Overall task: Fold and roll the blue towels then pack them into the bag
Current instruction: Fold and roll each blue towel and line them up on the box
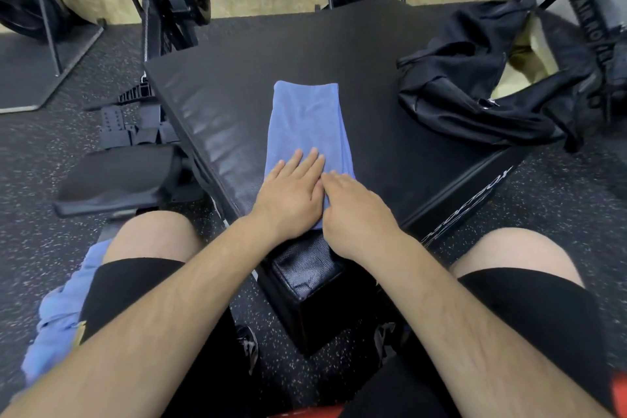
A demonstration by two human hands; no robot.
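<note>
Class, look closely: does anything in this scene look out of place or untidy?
Yes. A crumpled heap of blue towels lies beside the person's left thigh, apparently on the floor, not on the black box. The black bag slumps over the box's right edge. The folded towel lies neat.

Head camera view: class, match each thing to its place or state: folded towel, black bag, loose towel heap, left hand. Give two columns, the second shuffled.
Things:
1. folded blue towel
2. black bag
3. heap of loose blue towels
4. left hand

Places or states:
A. on the floor beside the left thigh
B. flat, fingers straight, pressing cloth
C. crumpled at the far right of the black box
D. laid out lengthwise in the middle of the box top

Pairs: 1-D, 2-C, 3-A, 4-B.
</note>
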